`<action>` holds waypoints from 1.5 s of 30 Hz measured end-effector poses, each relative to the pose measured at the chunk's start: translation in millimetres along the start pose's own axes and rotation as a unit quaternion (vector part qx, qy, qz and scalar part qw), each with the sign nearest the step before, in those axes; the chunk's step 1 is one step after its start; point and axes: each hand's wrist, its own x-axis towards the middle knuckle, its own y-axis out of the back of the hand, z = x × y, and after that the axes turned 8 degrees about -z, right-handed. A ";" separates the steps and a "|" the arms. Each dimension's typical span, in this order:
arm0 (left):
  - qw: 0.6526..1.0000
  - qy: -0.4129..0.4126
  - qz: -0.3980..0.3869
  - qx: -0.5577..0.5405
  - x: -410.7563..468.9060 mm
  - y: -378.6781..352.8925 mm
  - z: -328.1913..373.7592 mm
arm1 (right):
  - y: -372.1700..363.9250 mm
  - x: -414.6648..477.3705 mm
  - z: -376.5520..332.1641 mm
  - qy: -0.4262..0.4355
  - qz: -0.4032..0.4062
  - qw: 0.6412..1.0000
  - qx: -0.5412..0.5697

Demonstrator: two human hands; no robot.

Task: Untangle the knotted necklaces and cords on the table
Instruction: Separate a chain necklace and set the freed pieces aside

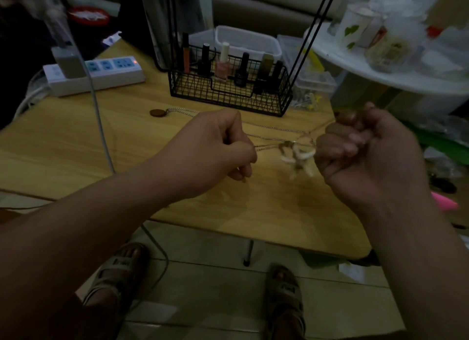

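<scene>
Silver chain (pixel 266 146) is pinched by the left hand (pixel 218 146), knuckles up, over the wooden table (pixel 76 141). The pale tangle (pixel 299 158) is gripped by the right hand (pixel 368 159), fingers curled inward.

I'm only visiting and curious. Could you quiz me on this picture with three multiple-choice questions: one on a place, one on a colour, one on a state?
1. Where is the brown pendant?
A. On the table, left of the basket
B. Inside the basket
C. On the floor

2. What colour is the basket?
A. White
B. Black
C. Pink

3. What are the left hand and right hand doing?
A. Both lie flat on the table
B. Both hold chains of the tangle
C. One lifts a bottle

Answers:
1 A: it lies on the wood near the basket's left corner.
2 B: its wires are black.
3 B: the fingers of both hands curl around chains that run to the tangle.
</scene>
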 end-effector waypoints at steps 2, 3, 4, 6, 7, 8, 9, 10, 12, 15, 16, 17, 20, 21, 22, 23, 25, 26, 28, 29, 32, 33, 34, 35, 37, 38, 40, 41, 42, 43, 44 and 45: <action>1.000 0.000 0.004 0.008 -0.2 1.2 -1.2 | -0.2 -1.2 -3.0 -0.016 -0.001 0.999 -0.039; 1.000 0.003 0.004 0.011 0.0 1.2 -1.9 | -0.4 -1.9 -4.1 -0.024 -0.003 0.997 -0.069; 1.000 0.005 0.001 0.014 -0.1 0.9 -3.1 | -1.0 -2.8 -4.4 -0.031 -0.007 0.995 -0.097; 1.000 0.002 -0.016 0.011 -1.0 -1.5 -3.9 | -0.6 -4.1 -4.1 -0.041 -0.019 0.989 -0.140; 0.999 -0.001 -0.031 0.005 -1.3 -3.3 -4.2 | -0.3 -4.3 -4.0 -0.044 -0.030 0.986 -0.159; 0.999 -0.001 -0.047 0.002 -0.9 -4.8 -5.2 | -0.7 -4.9 -4.0 -0.044 -0.041 0.982 -0.177; 0.998 0.001 -0.061 0.005 -0.9 -6.6 -5.8 | -0.8 -5.4 -4.5 -0.042 -0.050 0.979 -0.193; 0.997 0.000 -0.073 0.017 -0.6 -8.4 -6.5 | -1.2 -5.9 -5.0 -0.039 -0.059 0.976 -0.205; 0.993 -0.009 -0.098 0.063 -0.5 -11.8 -6.9 | -3.2 -6.8 -5.3 -0.040 -0.085 0.971 -0.219; 0.985 -0.005 -0.118 0.130 -1.2 -17.1 -4.5 | -6.3 -6.6 -4.6 -0.025 -0.114 0.967 -0.229; 0.983 0.004 -0.113 0.142 -1.0 -18.4 -3.7 | -6.9 -5.7 -4.8 -0.012 -0.113 0.966 -0.232; 0.983 0.015 -0.107 0.152 -1.2 -19.1 -3.1 | -7.1 -4.2 -5.6 0.001 -0.109 0.966 -0.236; 0.982 0.030 -0.093 0.163 -0.8 -19.4 -4.4 | -6.6 0.1 -8.9 0.027 -0.092 0.964 -0.247; 0.982 0.030 -0.092 0.160 -0.7 -19.3 -5.0 | -6.5 1.1 -9.6 0.027 -0.090 0.964 -0.248; 0.984 0.032 -0.088 0.155 -0.3 -19.4 -5.5 | -6.3 1.9 -9.6 0.024 -0.089 0.964 -0.248; 0.984 0.038 -0.085 0.150 0.2 -19.3 -6.1 | -6.3 2.4 -9.3 0.017 -0.091 0.965 -0.247; 0.985 0.041 -0.082 0.146 2.2 -19.9 -9.5 | -7.3 3.2 -7.3 -0.005 -0.096 0.962 -0.254; 0.986 0.033 -0.074 0.142 3.6 -20.6 -11.3 | -7.7 3.4 -6.1 -0.019 -0.099 0.959 -0.267; 0.989 0.003 -0.050 0.142 7.5 -20.5 -13.7 | -7.0 4.2 -2.6 -0.049 -0.105 0.944 -0.310; 0.988 -0.018 -0.045 0.145 10.0 -20.4 -13.1 | -5.9 4.4 -0.6 -0.066 -0.115 0.934 -0.333; 0.990 -0.050 -0.093 0.091 17.6 -21.6 -8.5 | -2.6 4.9 5.0 -0.106 -0.145 0.910 -0.374; 0.991 -0.046 -0.104 0.065 19.1 -22.9 -8.5 | -1.9 5.0 5.4 -0.111 -0.146 0.907 -0.378; 0.992 -0.038 -0.104 0.052 20.4 -24.0 -8.7 | -1.5 5.0 5.0 -0.110 -0.144 0.908 -0.379; 0.994 -0.029 -0.095 0.051 21.3 -24.2 -9.1 | -0.5 4.9 3.8 -0.105 -0.139 0.908 -0.380; 0.996 -0.019 -0.071 0.050 22.6 -22.3 -10.5 | 3.0 4.6 0.5 -0.089 -0.120 0.908 -0.391; 0.997 -0.012 -0.065 0.033 23.0 -20.9 -9.4 | 5.6 4.5 -0.9 -0.082 -0.107 0.908 -0.397; 0.997 0.011 -0.070 -0.027 22.8 -16.7 -6.2 | 10.8 5.0 -2.0 -0.074 -0.082 0.910 -0.401; 0.995 0.022 -0.075 -0.064 22.7 -14.6 -4.5 | 12.5 4.9 -2.1 -0.073 -0.073 0.912 -0.398; 0.992 0.029 -0.081 -0.097 22.6 -13.0 -3.2 | 13.6 4.9 -2.4 -0.071 -0.068 0.913 -0.395; 0.988 0.035 -0.086 -0.124 22.3 -12.4 -2.1 | 13.8 4.6 -2.8 -0.070 -0.067 0.913 -0.395; 0.985 0.037 -0.090 -0.141 22.4 -12.2 -2.0 | 13.4 3.8 -3.0 -0.071 -0.072 0.912 -0.398; 0.983 0.039 -0.091 -0.153 22.3 -12.7 -1.3 | 12.6 2.8 -2.9 -0.073 -0.079 0.909 -0.403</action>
